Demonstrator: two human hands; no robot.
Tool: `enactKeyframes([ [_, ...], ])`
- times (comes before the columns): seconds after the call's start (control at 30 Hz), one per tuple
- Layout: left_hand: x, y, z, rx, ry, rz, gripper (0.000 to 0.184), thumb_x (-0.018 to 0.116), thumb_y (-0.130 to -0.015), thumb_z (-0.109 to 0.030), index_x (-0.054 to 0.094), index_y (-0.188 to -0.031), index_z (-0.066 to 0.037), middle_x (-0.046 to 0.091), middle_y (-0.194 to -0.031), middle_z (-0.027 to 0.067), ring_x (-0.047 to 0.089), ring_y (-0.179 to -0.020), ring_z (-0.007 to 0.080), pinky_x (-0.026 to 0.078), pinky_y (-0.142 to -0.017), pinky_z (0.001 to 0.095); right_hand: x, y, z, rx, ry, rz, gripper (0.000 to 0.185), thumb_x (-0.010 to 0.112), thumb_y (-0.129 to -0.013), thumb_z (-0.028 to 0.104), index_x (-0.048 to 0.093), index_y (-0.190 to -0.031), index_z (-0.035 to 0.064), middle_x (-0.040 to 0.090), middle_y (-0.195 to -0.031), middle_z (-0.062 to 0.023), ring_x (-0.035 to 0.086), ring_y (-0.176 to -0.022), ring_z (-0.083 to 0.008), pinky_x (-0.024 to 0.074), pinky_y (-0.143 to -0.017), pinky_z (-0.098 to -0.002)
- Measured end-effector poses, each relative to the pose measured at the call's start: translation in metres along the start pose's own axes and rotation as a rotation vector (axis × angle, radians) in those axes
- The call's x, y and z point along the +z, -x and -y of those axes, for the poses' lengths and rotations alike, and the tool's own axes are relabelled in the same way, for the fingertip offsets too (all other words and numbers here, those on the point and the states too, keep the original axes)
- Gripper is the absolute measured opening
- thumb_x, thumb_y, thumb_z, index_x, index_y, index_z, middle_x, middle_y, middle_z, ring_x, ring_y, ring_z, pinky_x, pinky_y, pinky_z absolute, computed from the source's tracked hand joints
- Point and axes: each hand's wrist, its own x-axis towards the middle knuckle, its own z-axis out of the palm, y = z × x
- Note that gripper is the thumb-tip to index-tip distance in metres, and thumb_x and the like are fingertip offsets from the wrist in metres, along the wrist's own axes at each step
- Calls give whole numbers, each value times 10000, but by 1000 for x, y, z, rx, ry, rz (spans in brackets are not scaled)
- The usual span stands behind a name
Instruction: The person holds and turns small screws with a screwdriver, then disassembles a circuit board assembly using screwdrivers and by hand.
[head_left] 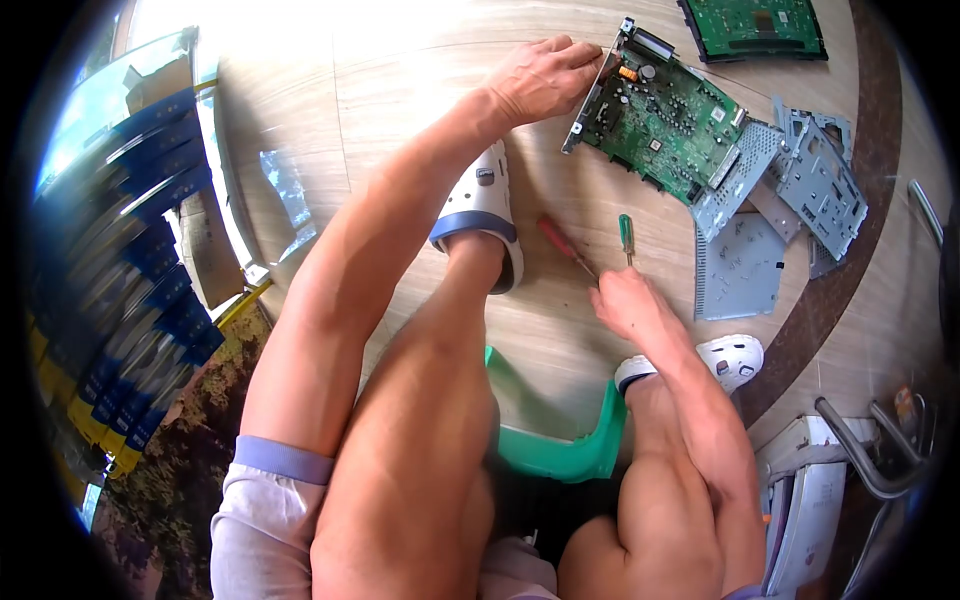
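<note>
My left hand is closed on the metal bracket edge of a green circuit board, which is tilted at the upper right. Its fingertips are partly hidden behind the bracket. Low over the floor, my right hand has its fingers curled together; what they hold, if anything, is hidden. A green-handled screwdriver lies just beyond its knuckles, the shaft running towards the hand. The red-handled screwdriver lies to the left, its tip close to my right fingertips.
Grey perforated metal plates lie piled beside the board, with another flat plate nearer me. A second green board is at the top right. Between my legs is a green plastic stool. Stacked blue boxes stand left.
</note>
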Motion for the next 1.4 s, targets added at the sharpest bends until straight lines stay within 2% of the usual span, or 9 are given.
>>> enactKeyframes([
  [0.07, -1, -1, -1, 6, 12, -9, 377, 673, -861, -190, 685, -1225, -93, 664, -1163, 24, 682, -958, 221, 598, -836, 344, -15, 8, 12, 33, 37, -86, 301, 651, -962, 226, 688, -966, -72, 683, -827, -330, 697, -806, -510, 574, -741, -557],
  [0.17, -1, 1, 0, 10, 31, -19, 370, 662, -872, -191, 683, -1228, -92, 663, -1154, 27, 680, -954, 225, 597, -834, 346, -23, 9, 8, -10, 57, -579, 325, 676, -972, 276, 644, -1084, -27, 692, -899, -274, 698, -791, -482, 578, -707, -538],
  [0.27, 2, 1, -1, 3, 38, -18, 374, 651, -880, -196, 679, -1237, -89, 661, -1151, 30, 677, -954, 226, 594, -831, 345, -29, -1, -2, -21, 170, -743, 322, 686, -970, 300, 548, -1082, 31, 661, -912, -206, 714, -753, -417, 599, -644, -482],
  [0.3, 3, 1, -1, -1, 35, -18, 377, 647, -881, -199, 677, -1241, -88, 660, -1151, 31, 676, -954, 226, 593, -831, 344, -28, -4, -1, 90, 135, -609, 347, 700, -965, 297, 544, -1113, 25, 657, -986, -242, 694, -867, -449, 578, -713, -515],
  [0.43, 7, 2, 0, 14, 28, -91, 580, 683, -826, -205, 626, -1400, -147, 643, -1097, 4, 635, -867, 196, 577, -790, 312, 0, -21, -13, -22, 23, -670, 329, 735, -936, 212, 569, -1180, 67, 663, -1031, -233, 694, -826, -439, 577, -711, -499],
  [0.7, 10, 3, -1, 7, 14, -98, 562, 682, -820, -192, 643, -1378, -133, 653, -1127, -4, 637, -869, 178, 582, -798, 307, -114, 21, 43, -317, -787, -960, 328, 654, -1005, 53, 540, -1290, -62, 694, -1056, -109, 686, -933, -133, 593, -769, -301],
  [0.8, 10, 3, -4, -4, 18, -123, 553, 683, -818, -195, 650, -1367, -131, 658, -1141, -5, 637, -868, 173, 584, -793, 304, -146, -4, 44, -416, -847, -1230, 272, 657, -1001, 60, 578, -1248, -25, 737, -1077, -117, 723, -928, -156, 593, -816, -285],
  [0.9, 8, 1, -4, -9, 28, -157, 537, 678, -822, -190, 657, -1355, -128, 659, -1135, -7, 636, -863, 169, 586, -783, 299, -158, -35, 33, -385, -662, -1285, 252, 652, -1005, 61, 577, -1232, -17, 740, -1088, -125, 733, -942, -168, 596, -811, -284],
  [1.4, 9, 2, -6, -19, 0, -125, 516, 659, -827, -178, 654, -1340, -115, 653, -1135, -12, 630, -861, 161, 578, -773, 294, -148, -64, 12, -267, -463, -1289, 208, 669, -999, 157, 658, -1179, 53, 779, -924, -127, 766, -836, -203, 581, -730, -330],
])
